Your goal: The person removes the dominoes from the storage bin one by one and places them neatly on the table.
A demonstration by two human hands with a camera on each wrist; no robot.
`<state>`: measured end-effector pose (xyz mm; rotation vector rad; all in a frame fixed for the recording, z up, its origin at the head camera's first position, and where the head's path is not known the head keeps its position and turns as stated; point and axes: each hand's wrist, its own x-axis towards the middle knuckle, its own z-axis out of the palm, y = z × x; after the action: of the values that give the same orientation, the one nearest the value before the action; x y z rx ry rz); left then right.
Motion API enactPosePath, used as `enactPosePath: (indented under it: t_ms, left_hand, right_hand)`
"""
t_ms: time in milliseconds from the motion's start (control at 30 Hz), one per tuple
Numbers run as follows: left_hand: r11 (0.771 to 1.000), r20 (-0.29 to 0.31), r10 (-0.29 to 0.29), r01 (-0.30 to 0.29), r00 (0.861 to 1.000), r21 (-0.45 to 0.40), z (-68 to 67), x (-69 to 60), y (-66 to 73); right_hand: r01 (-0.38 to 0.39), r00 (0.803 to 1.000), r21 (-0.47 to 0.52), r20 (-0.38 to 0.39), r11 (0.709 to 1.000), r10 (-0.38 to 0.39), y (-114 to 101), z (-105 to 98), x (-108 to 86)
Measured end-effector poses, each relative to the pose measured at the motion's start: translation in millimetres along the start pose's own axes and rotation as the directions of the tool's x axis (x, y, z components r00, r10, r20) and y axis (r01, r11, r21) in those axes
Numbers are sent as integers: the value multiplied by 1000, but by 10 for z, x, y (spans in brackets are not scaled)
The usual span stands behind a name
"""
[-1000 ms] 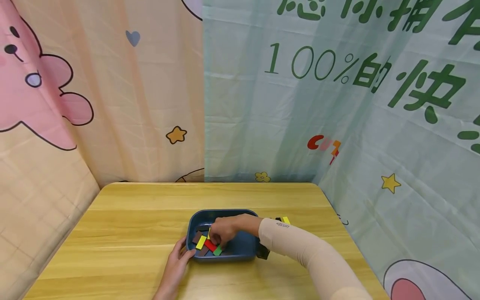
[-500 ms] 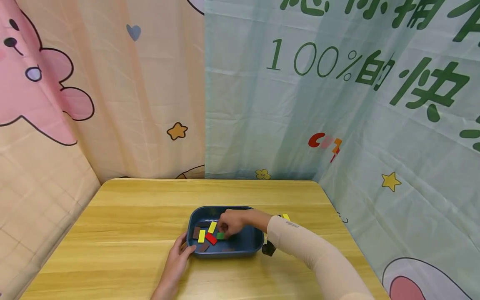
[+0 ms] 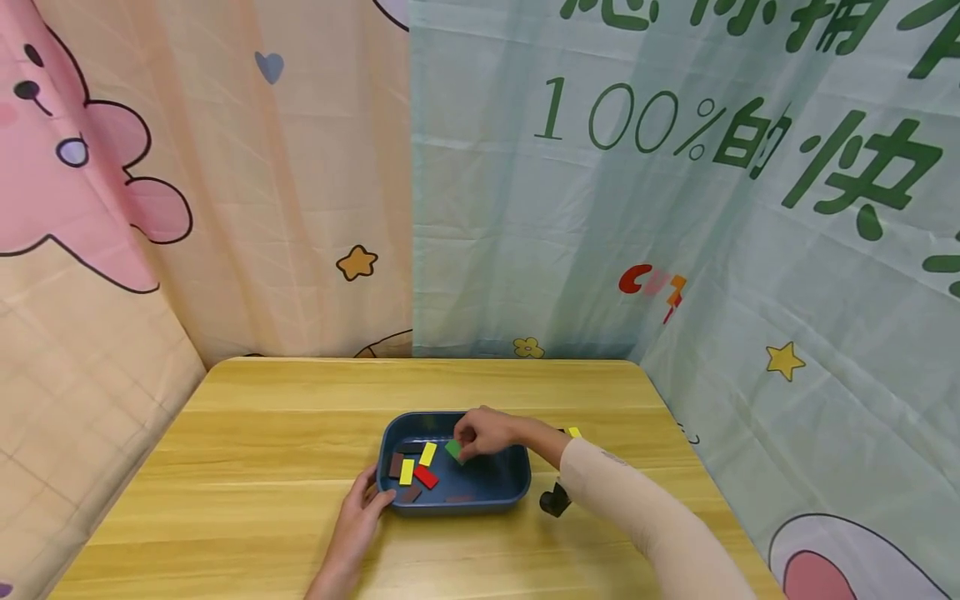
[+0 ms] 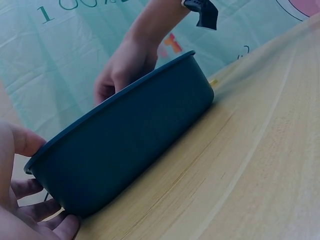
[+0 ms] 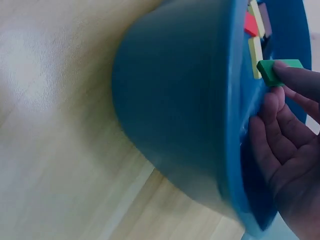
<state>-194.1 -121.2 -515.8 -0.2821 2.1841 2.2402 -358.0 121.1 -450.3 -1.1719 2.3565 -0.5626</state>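
Observation:
A blue plastic basin (image 3: pixel 491 505) sits on the wooden table. My left hand (image 3: pixel 356 518) holds it at the near left corner; in the left wrist view the thumb lies at the rim and the curled fingers rest against the outer wall (image 4: pixel 120 145). Over the basin's middle, my right hand (image 3: pixel 487 431) pinches a green block (image 3: pixel 453 450) between thumb and fingertips. In the right wrist view, that flat green block (image 5: pixel 268 73) is lifted above the other pieces. Two yellow blocks (image 3: pixel 407 472), a red block (image 3: pixel 426 477) and several brown or dark blocks (image 3: pixel 396 464) lie in the basin's left half.
Right of the basin, a black object (image 3: pixel 555 501) is seen below the right forearm. A yellow piece (image 3: pixel 574 432) with something dark beside it lies behind the forearm, partly hidden. Printed curtains (image 3: pixel 525 250) hang behind the table (image 3: pixel 285 433).
My right hand has taken hold of the green block, moving it right and away from the red one. The red and yellow blocks have shifted apart. My left hand stays at the basin's corner.

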Motion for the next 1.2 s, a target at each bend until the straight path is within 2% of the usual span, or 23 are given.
enactPosePath:
  t_ms: [200,333,433,633,800,967,1200]
  left_hand:
    - [1000,-4,-3,3,1000,2,12,19,-20]
    - [1000,-3,15,-15,1000,-1,29,26,-5]
    - [999,-2,31,-31,1000,-10,42,25,11]
    - [999,-8,46,-46,999,-2,45,18,31]
    - [999,-14,54,-54,998,-1,36,10,28]
    - [999,-14,39,-39,999,-9,24,10,23]
    - [999,1,32,-32,999,-10,0,26,-7]
  right_hand:
    - [-24,992,156,-121,987,44,114,-54,-170]
    - [-38,979,289,-180,957,93,185,-109,-300]
    - [-26,972,348,-210,937,105,217,-150,-379]
    - [-35,962,433,-230,901,148,234,-209,-517]
    - [-72,941,478,-259,876,219,274,-252,-666]
    - [-72,916,531,-300,844,267,367,-309,-828]
    - [-100,891,563,-316,820,325,563,-372,-1049]
